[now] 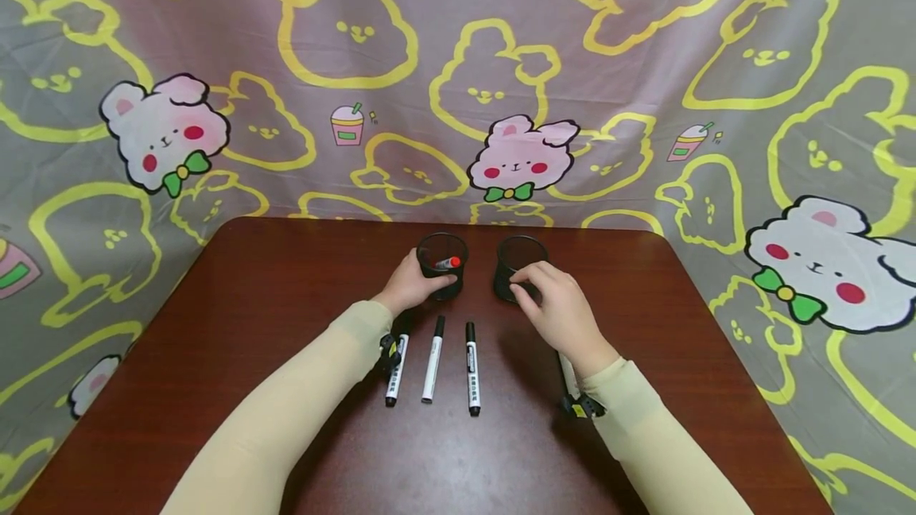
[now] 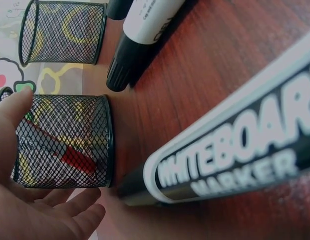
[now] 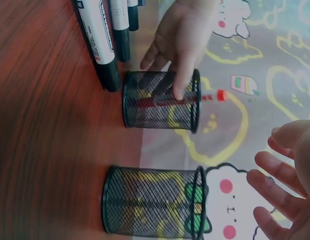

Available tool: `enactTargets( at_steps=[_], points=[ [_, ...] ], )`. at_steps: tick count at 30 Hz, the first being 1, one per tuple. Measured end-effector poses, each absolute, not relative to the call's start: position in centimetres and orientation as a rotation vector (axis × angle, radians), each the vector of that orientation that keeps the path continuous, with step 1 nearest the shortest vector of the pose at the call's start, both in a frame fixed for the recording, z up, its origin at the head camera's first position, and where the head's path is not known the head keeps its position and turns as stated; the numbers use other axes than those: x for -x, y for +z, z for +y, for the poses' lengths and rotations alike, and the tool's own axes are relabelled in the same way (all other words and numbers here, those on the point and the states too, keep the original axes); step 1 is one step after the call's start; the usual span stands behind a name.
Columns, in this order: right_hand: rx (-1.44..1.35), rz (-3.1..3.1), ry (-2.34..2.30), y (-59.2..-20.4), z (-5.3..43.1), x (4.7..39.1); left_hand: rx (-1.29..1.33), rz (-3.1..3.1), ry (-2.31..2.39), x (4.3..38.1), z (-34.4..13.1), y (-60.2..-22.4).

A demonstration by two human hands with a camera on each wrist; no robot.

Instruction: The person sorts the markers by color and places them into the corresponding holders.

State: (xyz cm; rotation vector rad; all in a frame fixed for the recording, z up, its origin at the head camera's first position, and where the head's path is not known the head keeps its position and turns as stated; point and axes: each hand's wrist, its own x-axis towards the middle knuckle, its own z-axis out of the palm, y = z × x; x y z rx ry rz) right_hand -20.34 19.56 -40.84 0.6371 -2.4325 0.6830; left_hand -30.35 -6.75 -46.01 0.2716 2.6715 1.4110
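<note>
My left hand (image 1: 411, 283) holds a black mesh pen cup (image 2: 80, 107) standing on the table, its thumb on the near side and fingers round the far side. Inside this cup leans a red-capped marker (image 1: 449, 263), its red end above the rim in the right wrist view. A second black mesh pen cup (image 3: 155, 202) stands upright just to the right. Close by its rim hovers my right hand (image 1: 561, 304), fingers loosely bent and apart, holding nothing; in the right wrist view a gap shows between fingertips and cup.
On the brown table (image 1: 343, 451), a left marker (image 1: 397, 368), a middle marker (image 1: 432, 360) and a right marker (image 1: 473, 368) lie in front of the cups. Another marker (image 1: 568, 376) is partly hidden under the right wrist. A patterned cloth (image 1: 401, 118) hangs behind the table.
</note>
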Motion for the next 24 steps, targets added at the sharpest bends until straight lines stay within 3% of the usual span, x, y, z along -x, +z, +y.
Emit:
enactTargets(
  at_steps=[24],
  points=[
    [-0.579, -2.435, 0.630, -41.4, 24.0, 16.7, -0.308, 2.660, 1.454, 30.5, -6.7, -46.2]
  ],
)
